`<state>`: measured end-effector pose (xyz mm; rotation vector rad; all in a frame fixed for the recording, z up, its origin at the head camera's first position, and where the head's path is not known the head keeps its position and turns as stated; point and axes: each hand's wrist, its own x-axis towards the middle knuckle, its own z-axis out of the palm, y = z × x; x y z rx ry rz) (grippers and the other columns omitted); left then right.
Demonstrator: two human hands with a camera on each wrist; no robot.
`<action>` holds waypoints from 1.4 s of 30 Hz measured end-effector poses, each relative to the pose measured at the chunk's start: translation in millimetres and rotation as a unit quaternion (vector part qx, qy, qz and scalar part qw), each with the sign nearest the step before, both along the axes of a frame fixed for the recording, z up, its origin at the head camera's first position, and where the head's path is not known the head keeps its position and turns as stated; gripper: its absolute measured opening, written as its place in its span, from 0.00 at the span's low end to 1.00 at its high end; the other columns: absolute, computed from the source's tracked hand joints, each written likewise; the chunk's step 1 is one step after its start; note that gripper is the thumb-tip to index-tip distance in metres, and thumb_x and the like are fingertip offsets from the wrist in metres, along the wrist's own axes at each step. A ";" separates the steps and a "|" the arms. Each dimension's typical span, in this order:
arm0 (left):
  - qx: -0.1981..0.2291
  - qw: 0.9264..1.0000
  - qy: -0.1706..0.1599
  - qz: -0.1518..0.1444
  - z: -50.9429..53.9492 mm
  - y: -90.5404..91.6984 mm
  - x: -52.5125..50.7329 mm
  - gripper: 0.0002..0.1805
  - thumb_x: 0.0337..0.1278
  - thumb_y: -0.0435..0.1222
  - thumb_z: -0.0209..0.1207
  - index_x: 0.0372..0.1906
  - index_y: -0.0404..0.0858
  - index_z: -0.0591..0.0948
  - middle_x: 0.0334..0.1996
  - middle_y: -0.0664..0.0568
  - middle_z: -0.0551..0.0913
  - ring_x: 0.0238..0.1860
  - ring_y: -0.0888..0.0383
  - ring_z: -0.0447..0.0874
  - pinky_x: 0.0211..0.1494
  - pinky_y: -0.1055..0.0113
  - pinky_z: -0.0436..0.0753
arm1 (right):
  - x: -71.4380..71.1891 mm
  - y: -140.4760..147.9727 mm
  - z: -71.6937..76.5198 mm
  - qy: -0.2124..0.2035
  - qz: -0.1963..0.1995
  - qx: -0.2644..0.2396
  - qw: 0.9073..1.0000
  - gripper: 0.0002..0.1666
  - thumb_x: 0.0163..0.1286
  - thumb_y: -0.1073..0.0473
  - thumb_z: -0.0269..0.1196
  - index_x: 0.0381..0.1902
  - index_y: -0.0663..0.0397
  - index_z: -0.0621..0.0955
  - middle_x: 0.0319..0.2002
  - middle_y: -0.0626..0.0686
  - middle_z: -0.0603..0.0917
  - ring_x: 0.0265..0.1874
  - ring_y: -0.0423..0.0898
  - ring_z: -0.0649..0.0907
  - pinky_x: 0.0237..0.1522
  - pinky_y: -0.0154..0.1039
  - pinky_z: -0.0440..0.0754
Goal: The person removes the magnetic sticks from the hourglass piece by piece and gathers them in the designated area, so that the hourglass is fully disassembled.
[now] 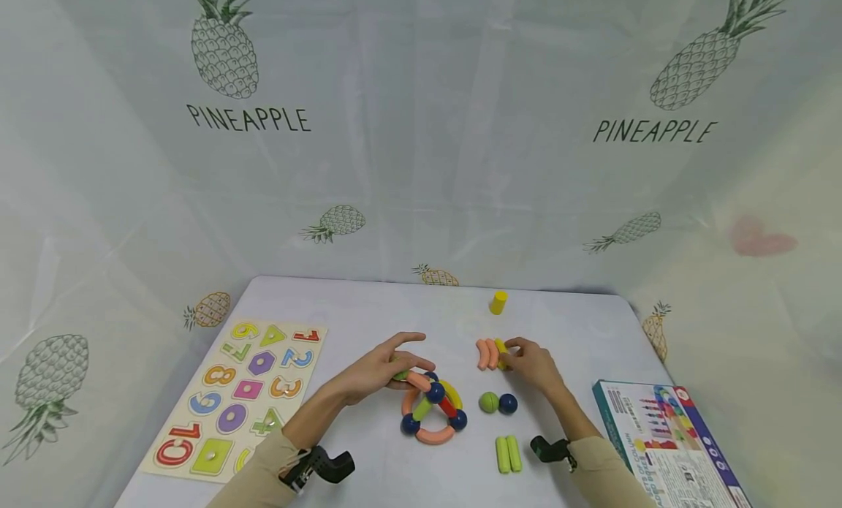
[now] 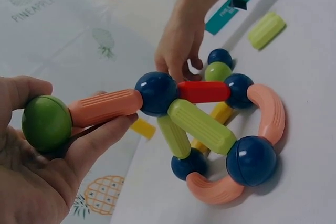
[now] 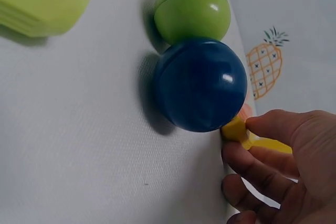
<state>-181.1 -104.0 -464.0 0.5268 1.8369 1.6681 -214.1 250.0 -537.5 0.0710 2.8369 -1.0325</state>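
Note:
A magnetic stick-and-ball frame of navy balls [image 2: 252, 161], curved pink sticks [image 1: 435, 436] and red, green and yellow sticks stands mid-table. From its top navy ball [image 2: 157, 94] a straight pink stick [image 2: 105, 107] reaches to a green ball [image 2: 46, 123]. My left hand [image 1: 368, 373] grips that green ball, with a finger along the underside of the pink stick. To the right, my right hand [image 1: 534, 365] pinches a curved yellow stick [image 3: 234, 129] between thumb and fingers. That stick lies beside two curved pink sticks [image 1: 487, 354].
Nearer me are a loose green ball [image 1: 488, 402] touching a navy ball [image 1: 508, 403], and two green sticks [image 1: 509, 454]. A short yellow piece [image 1: 498, 302] stands near the back edge. A number puzzle board [image 1: 210, 413] lies left, a printed box [image 1: 677, 442] right.

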 end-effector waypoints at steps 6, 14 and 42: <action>-0.005 1.000 0.011 0.003 2.0 0.5 0.3 0.28 0.79 0.45 0.49 0.77 0.51 0.59 0.60 0.46 0.82 0.59 0.47 0.83 0.59 0.57 0.82 | 0.1 -3.5 4.7 0.008 -0.021 0.007 1.000 0.25 0.70 0.51 0.62 0.58 0.62 0.80 0.36 0.55 0.86 0.28 0.45 0.81 0.28 0.39 0.77; -0.004 0.999 0.036 0.010 6.5 4.2 -0.1 0.38 0.76 0.48 0.52 0.80 0.51 0.47 0.72 0.44 0.70 0.59 0.47 0.83 0.58 0.56 0.83 | 12.6 -44.1 44.0 0.085 0.064 -0.097 0.990 0.15 0.74 0.52 0.62 0.54 0.49 0.83 0.30 0.54 0.82 0.23 0.49 0.77 0.22 0.35 0.73; -0.049 0.994 0.099 -0.010 -5.3 5.1 -0.3 0.40 0.71 0.48 0.59 0.79 0.43 0.55 0.59 0.47 0.82 0.60 0.50 0.82 0.64 0.50 0.78 | 42.3 -117.2 83.0 0.121 0.256 -0.190 0.940 0.24 0.68 0.49 0.69 0.61 0.38 0.80 0.49 0.41 0.85 0.40 0.42 0.84 0.39 0.38 0.84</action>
